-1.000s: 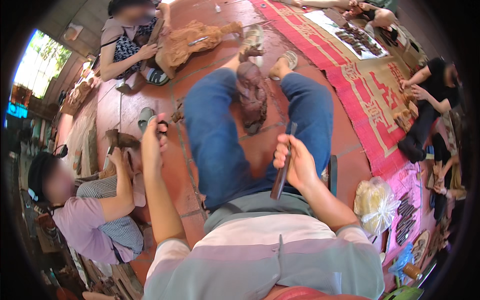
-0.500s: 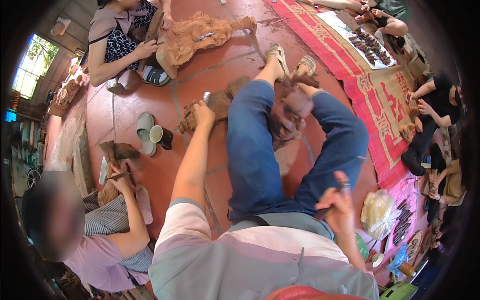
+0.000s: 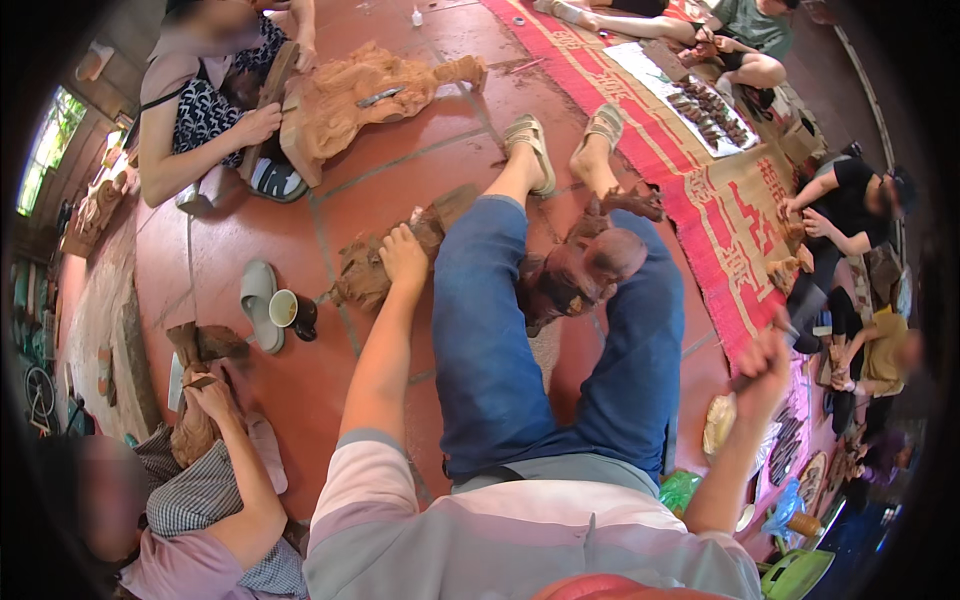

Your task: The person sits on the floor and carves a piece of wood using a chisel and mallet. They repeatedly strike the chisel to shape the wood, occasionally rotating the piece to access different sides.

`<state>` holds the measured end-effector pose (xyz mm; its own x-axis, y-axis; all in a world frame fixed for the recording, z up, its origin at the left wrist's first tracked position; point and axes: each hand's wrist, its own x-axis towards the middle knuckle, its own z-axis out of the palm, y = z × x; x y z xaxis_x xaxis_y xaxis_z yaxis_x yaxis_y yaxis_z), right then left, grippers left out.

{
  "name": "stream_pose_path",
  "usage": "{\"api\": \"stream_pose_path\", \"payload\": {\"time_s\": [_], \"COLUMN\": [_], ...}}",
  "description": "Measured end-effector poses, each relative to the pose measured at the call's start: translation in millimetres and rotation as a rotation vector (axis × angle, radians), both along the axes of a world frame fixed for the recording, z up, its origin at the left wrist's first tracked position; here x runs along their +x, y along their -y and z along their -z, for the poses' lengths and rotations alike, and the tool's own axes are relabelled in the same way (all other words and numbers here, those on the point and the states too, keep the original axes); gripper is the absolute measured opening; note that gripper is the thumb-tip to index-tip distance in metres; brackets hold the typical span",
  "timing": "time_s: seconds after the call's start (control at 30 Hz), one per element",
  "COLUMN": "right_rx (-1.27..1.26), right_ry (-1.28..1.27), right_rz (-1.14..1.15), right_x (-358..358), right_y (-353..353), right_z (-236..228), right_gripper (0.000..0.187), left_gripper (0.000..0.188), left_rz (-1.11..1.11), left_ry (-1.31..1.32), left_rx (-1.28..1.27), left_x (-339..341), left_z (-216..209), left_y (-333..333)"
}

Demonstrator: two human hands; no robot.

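A dark red-brown carved wooden figure [image 3: 565, 280] with a rounded, head-like part rests between my legs. Beside my left thigh lies a brown carved wood piece [image 3: 362, 270] on the floor. My left hand [image 3: 404, 258] is curled over it with the fingers bent; anything small under them is hidden. Raised out to the right, past my right thigh, my right hand [image 3: 762, 370] is closed and blurred by motion. A dark bit juts from the palm side of that fist and a greyish end shows above it, too smeared to name.
At the upper left a person [image 3: 215, 100] holds a large pale carving [image 3: 370, 100]; another person [image 3: 215, 500] works at lower left. A slipper [image 3: 259, 305] and a cup [image 3: 293, 314] stand on the tiles. A red mat [image 3: 700, 240], more people and plastic bags occupy the right.
My right hand has risen and swung outward to the right. The left hand has shifted slightly on the wood piece. The view has turned, and the carved figure between my legs appears more upright.
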<state>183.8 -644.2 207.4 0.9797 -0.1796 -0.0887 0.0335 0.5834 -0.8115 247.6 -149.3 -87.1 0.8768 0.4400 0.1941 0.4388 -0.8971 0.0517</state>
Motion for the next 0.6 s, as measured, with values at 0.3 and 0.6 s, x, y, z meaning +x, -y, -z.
{"api": "stream_pose_path", "payload": {"time_s": [0.3, 0.6], "right_rx": [-0.008, -0.112], "right_ry": [-0.146, -0.291], "right_rz": [-0.376, -0.397], "right_x": [11, 49], "right_y": [-96, -131], "right_z": [55, 127], "right_gripper": [0.026, 0.017], "left_gripper": [0.047, 0.08], "left_rz": [0.21, 0.715], "left_ry": [0.258, 0.518], "left_rx": [-0.38, -1.165], "left_x": [-29, -34], "left_z": [-54, -247], "left_y": [-7, 172]}}
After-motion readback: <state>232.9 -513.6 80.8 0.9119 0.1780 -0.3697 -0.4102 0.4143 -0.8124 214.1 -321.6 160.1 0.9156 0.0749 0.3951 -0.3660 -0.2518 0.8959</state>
